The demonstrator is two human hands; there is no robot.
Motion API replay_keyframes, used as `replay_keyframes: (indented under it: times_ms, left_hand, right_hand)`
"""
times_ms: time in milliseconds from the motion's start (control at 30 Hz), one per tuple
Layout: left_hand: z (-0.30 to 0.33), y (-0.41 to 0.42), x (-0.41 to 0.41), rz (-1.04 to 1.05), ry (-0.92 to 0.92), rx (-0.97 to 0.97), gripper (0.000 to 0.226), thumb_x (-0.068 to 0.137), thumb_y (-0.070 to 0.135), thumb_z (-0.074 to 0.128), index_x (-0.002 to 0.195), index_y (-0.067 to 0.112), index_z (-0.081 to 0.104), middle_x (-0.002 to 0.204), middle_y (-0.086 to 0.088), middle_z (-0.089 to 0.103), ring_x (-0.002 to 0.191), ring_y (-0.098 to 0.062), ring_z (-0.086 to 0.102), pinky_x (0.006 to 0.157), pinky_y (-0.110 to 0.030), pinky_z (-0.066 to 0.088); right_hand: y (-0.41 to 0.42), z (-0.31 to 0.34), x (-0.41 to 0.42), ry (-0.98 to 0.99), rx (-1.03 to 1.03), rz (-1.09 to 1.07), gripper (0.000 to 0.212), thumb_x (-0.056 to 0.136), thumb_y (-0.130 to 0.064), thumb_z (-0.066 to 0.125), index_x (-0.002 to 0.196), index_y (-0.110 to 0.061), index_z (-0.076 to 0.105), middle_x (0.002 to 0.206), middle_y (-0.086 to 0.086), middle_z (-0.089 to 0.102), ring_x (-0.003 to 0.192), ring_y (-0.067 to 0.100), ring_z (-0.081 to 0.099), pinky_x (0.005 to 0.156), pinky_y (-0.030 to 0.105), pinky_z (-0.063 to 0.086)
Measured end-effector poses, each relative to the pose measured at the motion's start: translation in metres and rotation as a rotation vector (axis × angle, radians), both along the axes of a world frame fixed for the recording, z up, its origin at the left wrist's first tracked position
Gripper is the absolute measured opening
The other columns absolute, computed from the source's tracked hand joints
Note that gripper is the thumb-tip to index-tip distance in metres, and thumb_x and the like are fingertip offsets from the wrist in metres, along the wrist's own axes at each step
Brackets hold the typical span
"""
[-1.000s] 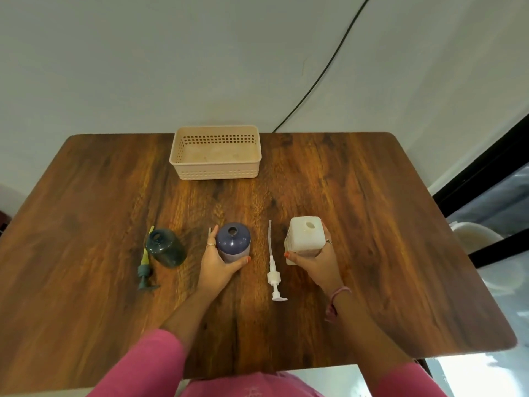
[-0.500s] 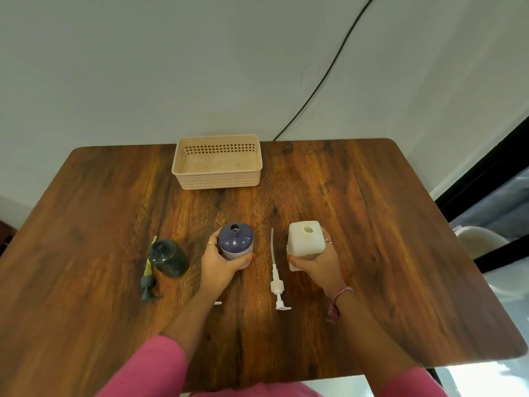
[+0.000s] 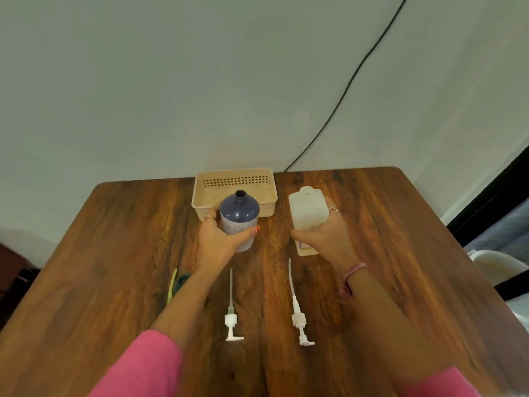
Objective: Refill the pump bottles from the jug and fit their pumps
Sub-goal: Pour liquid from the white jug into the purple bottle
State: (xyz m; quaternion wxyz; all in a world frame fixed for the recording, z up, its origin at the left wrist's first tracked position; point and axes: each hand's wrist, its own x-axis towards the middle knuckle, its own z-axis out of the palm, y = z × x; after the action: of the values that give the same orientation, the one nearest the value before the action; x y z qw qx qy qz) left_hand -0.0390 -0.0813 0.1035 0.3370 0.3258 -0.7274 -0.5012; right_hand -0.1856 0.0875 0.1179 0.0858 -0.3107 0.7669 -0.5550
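Head view: vs. 1 s ago, left hand (image 3: 220, 239) fingers clenched on blue bottle (image 3: 240, 217) & right hand (image 3: 323, 236) on white jug (image 3: 308, 209), both lifted off bench (image 3: 400, 253) toward basket (image 3: 200, 196); pour looks imminent, pumps (image 3: 232, 319) unfitted.

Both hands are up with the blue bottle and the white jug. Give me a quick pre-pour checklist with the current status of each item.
1. Blue bottle mouth open, no pump in it: ok.
2. Left hand gripping the bottle around its body: ok.
3. Right hand gripping the white jug: ok.
4. Jug opening uncapped and aimed at the bottle mouth: cannot tell; the jug is beside the bottle, apart from it, not over it.
5. Two white pumps lying on the table, near the person, ready to fit: ok.
6. Dark green bottle ready for its turn: cannot tell, mostly hidden behind the left forearm.
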Motion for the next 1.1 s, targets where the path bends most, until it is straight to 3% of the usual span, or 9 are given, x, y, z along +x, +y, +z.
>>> replay_keyframes:
  times_ms: [67, 133, 233, 333, 500, 633, 767, 1100]
  left_hand:
    - [0.021, -0.009, -0.003, -0.001, -0.002, -0.015, 0.080, 0.059, 0.028, 0.091, 0.124, 0.028, 0.044, 0.114, 0.022, 0.054, 0.097, 0.005, 0.056, 0.069, -0.003, 0.046]
    - [0.042, -0.018, -0.007, 0.005, -0.003, -0.044, 0.081, 0.058, 0.030, 0.091, 0.125, 0.021, 0.046, 0.120, 0.010, 0.056, 0.104, -0.006, 0.056, 0.076, -0.013, 0.049]
    - [0.071, -0.029, -0.010, 0.015, 0.028, -0.096, 0.083, 0.057, 0.030, 0.091, 0.127, 0.017, 0.047, 0.121, 0.003, 0.057, 0.107, -0.013, 0.056, 0.078, -0.017, 0.049]
    - [0.094, -0.039, -0.009, 0.009, 0.074, -0.121, 0.081, 0.057, 0.028, 0.092, 0.123, 0.022, 0.046, 0.117, 0.007, 0.056, 0.100, -0.006, 0.056, 0.070, -0.008, 0.047]
    - [0.125, -0.049, -0.008, 0.023, 0.122, -0.129, 0.077, 0.055, 0.030, 0.092, 0.117, 0.029, 0.044, 0.105, 0.018, 0.052, 0.090, 0.010, 0.053, 0.062, -0.001, 0.045]
    - [0.143, -0.056, -0.006, 0.026, 0.144, -0.151, 0.077, 0.055, 0.035, 0.092, 0.117, 0.031, 0.046, 0.110, 0.013, 0.055, 0.094, 0.005, 0.055, 0.066, -0.010, 0.048]
    - [0.157, -0.061, -0.004, 0.032, 0.154, -0.182, 0.076, 0.056, 0.035, 0.091, 0.116, 0.031, 0.045, 0.107, 0.015, 0.054, 0.091, 0.004, 0.055, 0.058, -0.005, 0.047]
    - [0.174, -0.073, 0.009, 0.074, 0.204, -0.187, 0.074, 0.059, 0.030, 0.090, 0.118, 0.029, 0.045, 0.115, 0.007, 0.055, 0.094, 0.000, 0.054, 0.069, -0.013, 0.046]
  right_hand:
    - [-0.014, 0.022, -0.004, 0.083, -0.017, -0.009, 0.073, 0.054, -0.009, 0.087, 0.105, -0.043, 0.047, 0.095, -0.027, 0.056, 0.091, -0.019, 0.053, 0.058, 0.000, 0.044]
    - [-0.028, 0.045, -0.008, 0.166, -0.020, 0.002, 0.068, 0.050, -0.011, 0.084, 0.100, -0.043, 0.051, 0.092, -0.027, 0.060, 0.087, -0.014, 0.058, 0.057, 0.003, 0.045]
    - [-0.047, 0.078, -0.015, 0.255, 0.036, 0.019, 0.076, 0.044, -0.031, 0.082, 0.113, -0.034, 0.052, 0.102, -0.012, 0.061, 0.093, 0.006, 0.061, 0.066, 0.020, 0.055]
    - [-0.064, 0.106, -0.021, 0.374, 0.111, 0.044, 0.088, 0.045, -0.040, 0.080, 0.126, -0.032, 0.046, 0.112, -0.004, 0.057, 0.103, 0.019, 0.056, 0.078, 0.040, 0.055]
    - [-0.087, 0.150, -0.024, 0.512, 0.185, 0.073, 0.102, 0.047, -0.041, 0.080, 0.138, -0.028, 0.036, 0.119, -0.001, 0.053, 0.107, 0.020, 0.051, 0.079, 0.038, 0.054]
    - [-0.101, 0.179, -0.018, 0.595, 0.201, 0.096, 0.108, 0.051, -0.035, 0.083, 0.144, -0.027, 0.030, 0.128, 0.003, 0.049, 0.112, 0.022, 0.047, 0.084, 0.039, 0.051]
    - [-0.112, 0.201, -0.013, 0.675, 0.227, 0.126, 0.110, 0.054, -0.033, 0.084, 0.146, -0.028, 0.026, 0.132, 0.001, 0.046, 0.117, 0.022, 0.043, 0.086, 0.042, 0.051]
    - [-0.130, 0.228, -0.005, 0.866, 0.305, 0.127, 0.107, 0.057, -0.036, 0.082, 0.146, -0.031, 0.023, 0.134, 0.001, 0.045, 0.115, 0.020, 0.042, 0.073, 0.036, 0.051]
